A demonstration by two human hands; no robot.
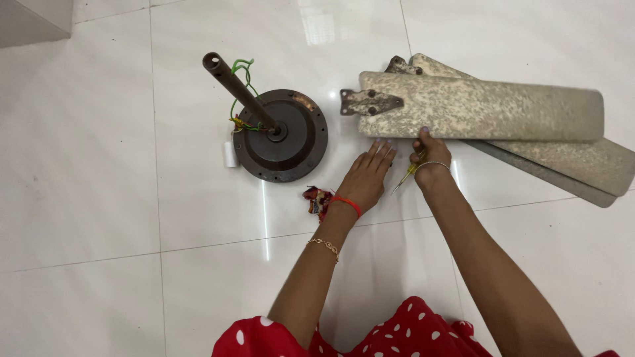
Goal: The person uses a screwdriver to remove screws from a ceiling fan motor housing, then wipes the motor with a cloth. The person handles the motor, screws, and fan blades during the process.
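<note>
Down on the white tiled floor [99,165], both hands are at the near edge of a stack of worn, speckled fan blades [483,109]. The left hand [367,178] lies flat on the tile, palm down, fingers spread and straight, fingertips just touching the lower edge of the top blade; it grips nothing. A red thread band and a thin gold bracelet sit on that wrist.

The right hand [430,158] is curled closed around a small screwdriver [405,177] with a yellow handle, the shaft poking out toward the left hand, low over the floor. Its thumb presses up against the edge of the top blade. A silver bangle rings this wrist.

The top blade lies crosswise, its metal bracket [369,102] pointing left with screw holes showing. Two more blades fan out beneath it toward the right edge of the view.

Left of the blades, well apart from the hands, stands the dark round fan motor [297,142], its rod [238,89] leaning up and left, green wires [243,73] looped behind it. A small white cylinder [229,154] rests just beside the motor's left rim. A crumpled red patterned cloth [317,199] lies on the tile by the left wrist.
</note>
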